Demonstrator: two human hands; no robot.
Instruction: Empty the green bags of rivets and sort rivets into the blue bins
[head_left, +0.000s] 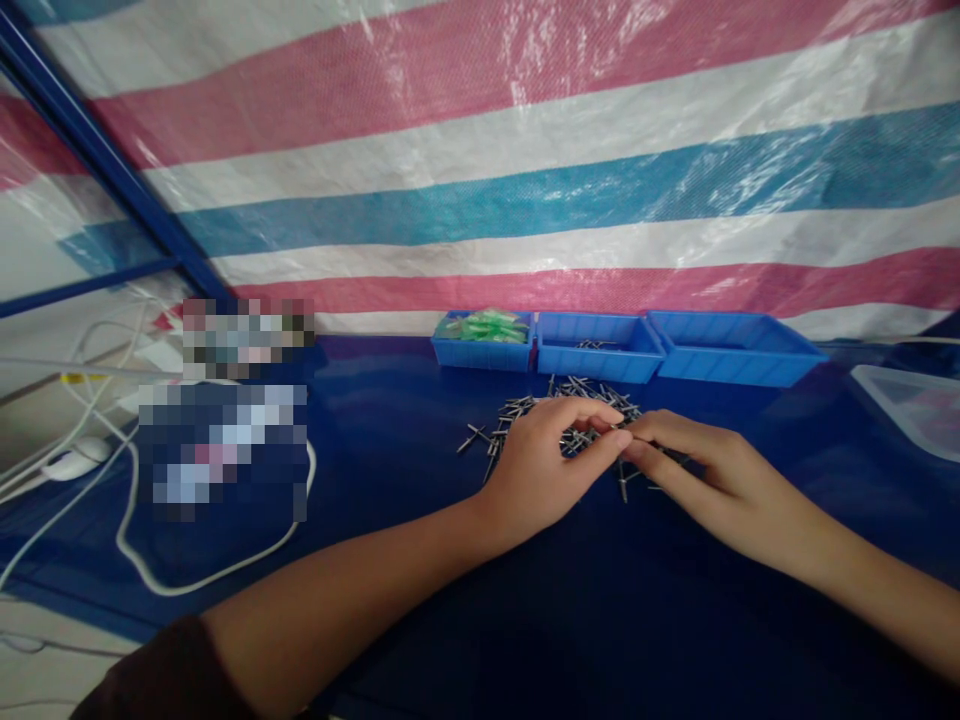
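My left hand [544, 455] and my right hand [701, 470] meet over a pile of thin metal pins [517, 408] that look like pop rivets. Thumb and forefinger of the left are pinched together, and the right fingertips are pinched right beside them, almost touching. Whatever lies between the fingertips is too small or hidden to make out. Part of the pile is covered by both hands, and one loose pin [623, 488] lies just below the fingertips.
Behind the pile stand three blue bins in a row: one with green packets [487, 326], a middle bin [596, 362] with a few pins, and a right bin [739, 366]. A clear plastic container [911, 415] sits at right. White cables [176, 588] and a white mouse [76, 458] lie left.
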